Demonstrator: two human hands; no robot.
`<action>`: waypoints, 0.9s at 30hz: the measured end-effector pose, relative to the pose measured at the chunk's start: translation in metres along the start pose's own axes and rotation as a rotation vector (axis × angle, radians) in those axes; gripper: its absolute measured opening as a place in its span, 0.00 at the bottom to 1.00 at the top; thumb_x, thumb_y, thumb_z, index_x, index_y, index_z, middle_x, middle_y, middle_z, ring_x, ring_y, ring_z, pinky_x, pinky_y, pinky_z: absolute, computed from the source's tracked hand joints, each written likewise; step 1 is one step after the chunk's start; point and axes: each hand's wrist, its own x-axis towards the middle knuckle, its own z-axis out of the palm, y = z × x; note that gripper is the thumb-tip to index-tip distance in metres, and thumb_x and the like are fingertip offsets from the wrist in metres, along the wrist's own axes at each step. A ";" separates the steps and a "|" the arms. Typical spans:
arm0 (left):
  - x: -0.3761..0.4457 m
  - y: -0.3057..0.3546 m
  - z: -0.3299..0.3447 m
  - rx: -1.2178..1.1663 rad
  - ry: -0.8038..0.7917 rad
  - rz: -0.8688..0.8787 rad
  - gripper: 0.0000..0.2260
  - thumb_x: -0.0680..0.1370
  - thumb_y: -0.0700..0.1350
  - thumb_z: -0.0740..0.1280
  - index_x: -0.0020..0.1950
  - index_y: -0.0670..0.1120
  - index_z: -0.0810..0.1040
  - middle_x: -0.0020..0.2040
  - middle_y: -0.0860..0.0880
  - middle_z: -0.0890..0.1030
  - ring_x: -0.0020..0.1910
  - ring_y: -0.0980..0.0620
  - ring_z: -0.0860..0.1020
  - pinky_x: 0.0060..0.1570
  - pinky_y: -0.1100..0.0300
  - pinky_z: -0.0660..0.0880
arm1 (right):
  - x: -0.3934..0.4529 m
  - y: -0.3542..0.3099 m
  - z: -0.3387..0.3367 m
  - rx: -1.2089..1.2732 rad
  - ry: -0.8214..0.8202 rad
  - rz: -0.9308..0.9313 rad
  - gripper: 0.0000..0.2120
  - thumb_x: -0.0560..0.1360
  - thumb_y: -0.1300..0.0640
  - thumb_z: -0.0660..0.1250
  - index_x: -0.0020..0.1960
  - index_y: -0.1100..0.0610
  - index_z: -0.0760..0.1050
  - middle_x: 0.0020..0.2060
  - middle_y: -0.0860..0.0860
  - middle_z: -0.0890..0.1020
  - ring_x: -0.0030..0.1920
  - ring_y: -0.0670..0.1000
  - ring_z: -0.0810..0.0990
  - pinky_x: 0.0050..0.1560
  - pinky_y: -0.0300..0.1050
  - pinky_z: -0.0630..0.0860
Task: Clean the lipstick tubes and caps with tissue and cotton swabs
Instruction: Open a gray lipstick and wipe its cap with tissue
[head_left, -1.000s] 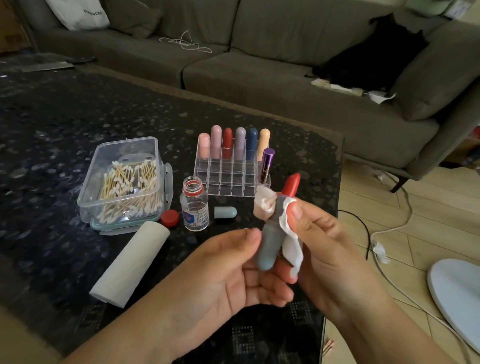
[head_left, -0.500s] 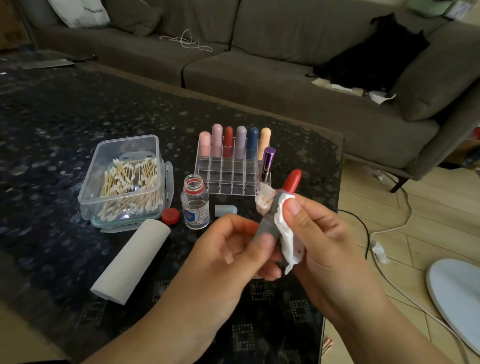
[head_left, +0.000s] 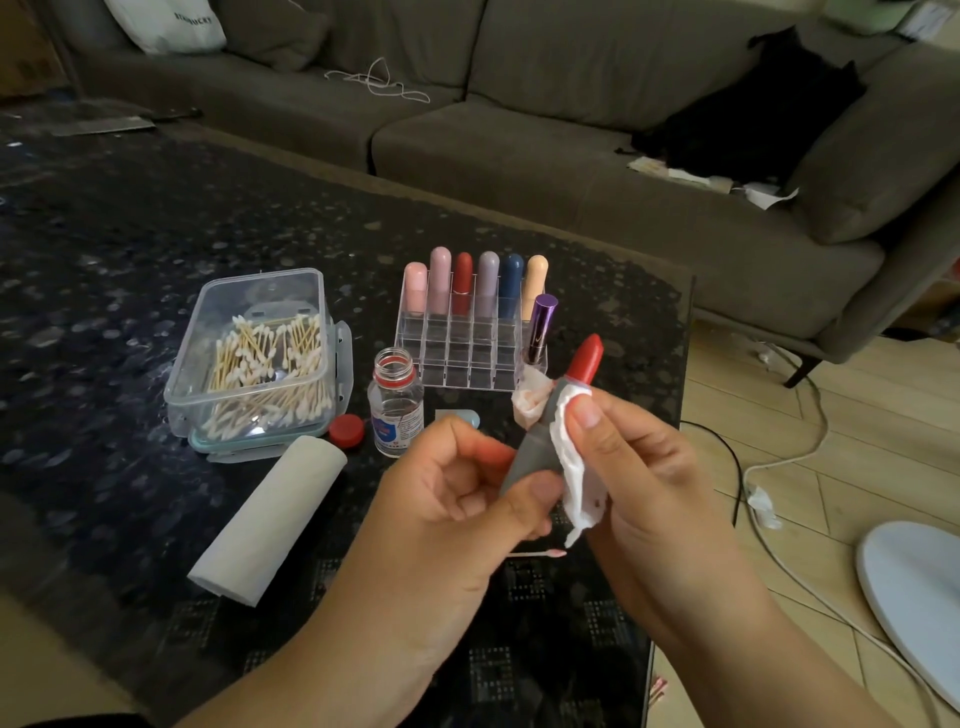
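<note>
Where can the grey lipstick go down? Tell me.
Bare table shows left of the swab box and near the tissue roll. It is crowded between bottle, red cap and organizer.

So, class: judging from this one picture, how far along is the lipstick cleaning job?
Possibly done: six capped lipsticks and a purple tube stand in the clear organizer, though their cleanliness can't be judged. In hand: the left hand holds the grey lipstick tube, its red bullet extended, while the right hand presses tissue against it. Left: its pale blue cap lies on the table.
</note>
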 end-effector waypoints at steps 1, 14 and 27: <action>0.000 0.000 0.001 -0.029 -0.031 -0.038 0.11 0.65 0.46 0.77 0.40 0.44 0.79 0.35 0.43 0.82 0.32 0.51 0.80 0.35 0.62 0.77 | 0.000 -0.002 0.001 0.020 -0.004 0.008 0.11 0.74 0.50 0.68 0.44 0.57 0.83 0.35 0.58 0.81 0.31 0.54 0.78 0.30 0.46 0.76; 0.001 0.000 -0.001 0.055 0.085 0.057 0.14 0.61 0.42 0.78 0.40 0.43 0.75 0.34 0.48 0.81 0.34 0.55 0.79 0.36 0.68 0.75 | 0.001 0.000 0.001 0.083 0.016 0.035 0.13 0.69 0.50 0.65 0.45 0.56 0.84 0.42 0.58 0.83 0.45 0.56 0.81 0.50 0.51 0.79; 0.001 0.003 0.000 0.072 -0.006 0.055 0.10 0.64 0.44 0.77 0.38 0.43 0.78 0.32 0.46 0.81 0.30 0.54 0.78 0.35 0.66 0.76 | 0.003 0.001 -0.002 0.154 -0.096 0.038 0.14 0.73 0.50 0.64 0.47 0.61 0.81 0.37 0.60 0.79 0.36 0.57 0.77 0.38 0.48 0.78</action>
